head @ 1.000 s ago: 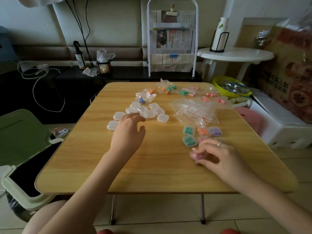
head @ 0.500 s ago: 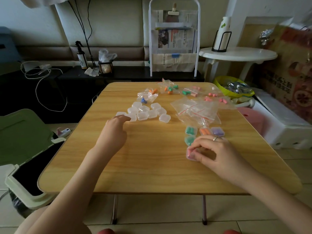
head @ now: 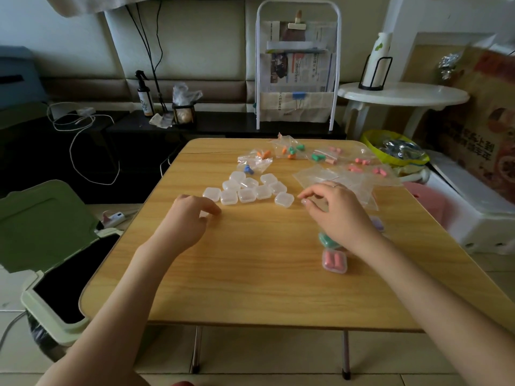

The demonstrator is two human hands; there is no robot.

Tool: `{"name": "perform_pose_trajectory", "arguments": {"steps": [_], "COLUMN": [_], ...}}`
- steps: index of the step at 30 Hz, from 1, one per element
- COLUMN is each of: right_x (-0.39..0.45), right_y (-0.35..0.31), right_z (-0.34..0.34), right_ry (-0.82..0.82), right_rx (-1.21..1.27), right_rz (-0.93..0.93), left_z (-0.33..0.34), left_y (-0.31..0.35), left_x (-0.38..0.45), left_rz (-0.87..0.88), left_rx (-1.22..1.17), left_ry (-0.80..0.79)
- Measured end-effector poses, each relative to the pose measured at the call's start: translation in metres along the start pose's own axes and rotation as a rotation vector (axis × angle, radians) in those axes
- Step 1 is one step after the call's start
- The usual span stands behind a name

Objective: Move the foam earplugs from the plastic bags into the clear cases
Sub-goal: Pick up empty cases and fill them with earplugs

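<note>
A cluster of empty clear cases (head: 248, 189) lies on the far middle of the wooden table (head: 250, 274). My left hand (head: 189, 218) rests just left of the cluster, fingers curled over one clear case (head: 205, 214) that barely shows. My right hand (head: 334, 210) hovers right of the cluster, fingers loosely curled and holding nothing. A closed case with pink earplugs (head: 334, 261) lies near my right wrist. A green-filled case (head: 326, 241) and a purple one (head: 377, 224) are partly hidden by that hand. Plastic bags with earplugs (head: 289, 149) lie along the far edge, and empty bags (head: 337, 176) lie beyond my right hand.
A green bin (head: 41, 232) with its lid up stands by the table's left edge. Behind the table are a white magazine rack (head: 298, 71) and a round white side table (head: 401, 96). A yellow bowl (head: 395, 150), a pink stool (head: 426, 196) and a white box (head: 473, 207) crowd the right side.
My right hand has let go of the pink-filled case and moved forward toward the empty cases. My left hand has closed over the leftmost clear case and pulled it back a little.
</note>
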State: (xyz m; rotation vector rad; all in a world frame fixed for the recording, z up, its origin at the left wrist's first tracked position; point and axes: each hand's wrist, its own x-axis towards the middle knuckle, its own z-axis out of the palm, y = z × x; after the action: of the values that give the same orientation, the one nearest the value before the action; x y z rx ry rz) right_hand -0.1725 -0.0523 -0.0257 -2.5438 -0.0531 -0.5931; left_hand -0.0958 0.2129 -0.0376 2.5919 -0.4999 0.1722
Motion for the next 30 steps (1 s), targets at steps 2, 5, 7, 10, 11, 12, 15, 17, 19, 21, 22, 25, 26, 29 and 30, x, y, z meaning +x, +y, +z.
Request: {"name": "perform_pose_trajectory", "arguments": {"steps": [2,5,7,10,11,12,15,17,19,21,22,25,26,29,30], "right_x": [0.013,0.035,0.054,0.09,0.102,0.114,0.139,0.149,0.159,0.166,0.168,0.165,0.159,0.126,0.112], "right_y": [-0.002,-0.01,-0.019,-0.032,-0.035,-0.038,-0.039,-0.038,-0.035,-0.03,-0.027,-0.032,-0.037,-0.059,-0.066], "right_z": [0.005,0.018,0.029,0.048,0.055,0.061,0.076,0.086,0.097,0.105,0.107,0.101,0.096,0.075,0.069], "right_ry": [0.009,-0.055,-0.118,-0.157,-0.156,-0.152,-0.195,-0.28,-0.268,-0.195,-0.152,-0.004,0.025,-0.056,-0.118], "right_rx": [-0.008,-0.025,-0.077,-0.161,-0.187,-0.212,-0.332,-0.465,-0.49,-0.434,-0.378,0.036,0.226,0.83,0.996], "right_rz": [0.005,-0.029,-0.057,-0.088,-0.085,-0.07,-0.002,-0.029,-0.059,-0.054,-0.052,0.039,0.104,0.306,0.349], "left_z": [0.0,0.002,0.005,0.011,0.012,0.013,0.012,0.008,0.005,0.004,0.005,0.005,0.003,-0.001,-0.002], "left_y": [-0.002,-0.001,0.002,0.01,0.011,0.012,0.011,0.009,0.006,0.004,0.004,0.002,0.002,0.004,0.007], "left_x": [0.0,0.001,0.001,0.005,0.008,0.011,0.016,0.018,0.021,0.022,0.023,0.025,0.026,0.027,0.027], "left_rz": [0.016,0.058,0.12,0.173,0.18,0.186,0.188,0.16,0.165,0.178,0.18,0.115,0.062,-0.148,-0.192], "left_rx": [-0.024,-0.086,-0.125,-0.174,-0.209,-0.25,-0.362,-0.415,-0.451,-0.48,-0.502,-0.607,-0.66,-0.869,-0.943], "left_ry": [0.008,0.003,0.017,0.01,-0.002,-0.018,-0.084,-0.108,-0.123,-0.15,-0.156,-0.037,0.029,0.101,0.064]}}
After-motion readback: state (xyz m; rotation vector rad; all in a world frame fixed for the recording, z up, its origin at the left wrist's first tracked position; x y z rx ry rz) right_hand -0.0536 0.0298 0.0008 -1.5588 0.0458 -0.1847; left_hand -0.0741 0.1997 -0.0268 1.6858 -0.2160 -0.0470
